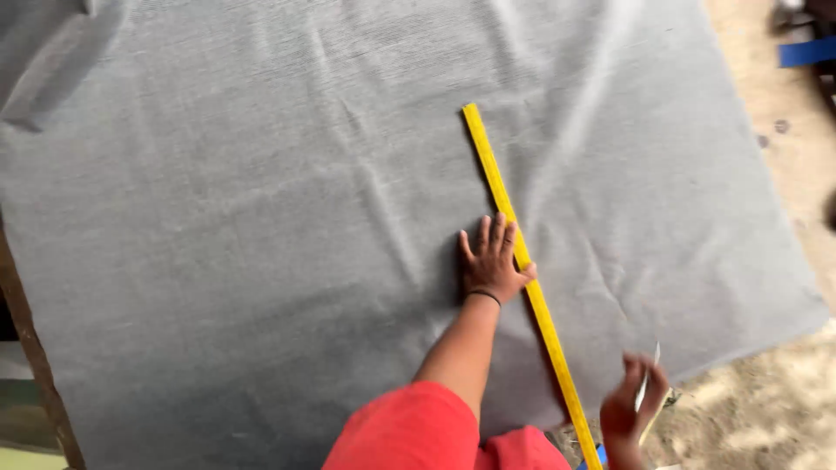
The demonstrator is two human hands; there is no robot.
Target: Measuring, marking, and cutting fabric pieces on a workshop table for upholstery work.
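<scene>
In the head view, a large grey cloth point(261, 218) lies spread flat over the bench, with soft wrinkles. It looks light and limp, so it probably shifts easily unless it is pressed down. On it lies a long yellow ruler point(522, 270), thin and stiff, running diagonally from the middle toward the near edge. The left hand point(492, 261) is open, fingers spread, pressing flat on the ruler and the cloth. The right hand point(631, 405), near the ruler's lower end, is closed around a small white stick point(649, 379), maybe chalk.

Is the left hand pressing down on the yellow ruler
Yes, the left hand lies flat with its palm and thumb on the yellow ruler, which rests on the grey cloth.
</scene>
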